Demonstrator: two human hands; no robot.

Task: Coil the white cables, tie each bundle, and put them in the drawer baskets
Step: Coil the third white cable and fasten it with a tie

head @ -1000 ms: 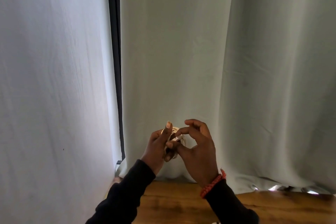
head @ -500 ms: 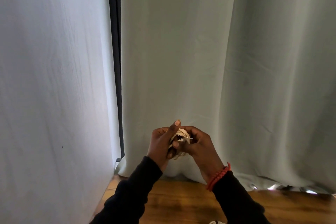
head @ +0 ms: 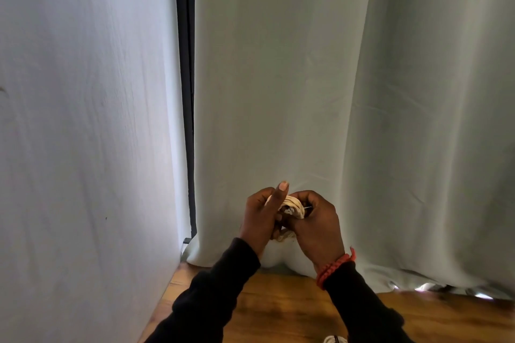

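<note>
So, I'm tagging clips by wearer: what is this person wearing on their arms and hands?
Both arms are in long black sleeves reaching the wrists. The left hand is bare, with no ring or watch showing. The right hand is also bare, with a red-orange braided bracelet at its wrist. No gloves.

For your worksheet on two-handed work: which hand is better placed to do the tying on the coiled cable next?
Probably the right hand: its fingers curl over the coiled white cable, while the left hand grips the coil, thumb raised.
</note>
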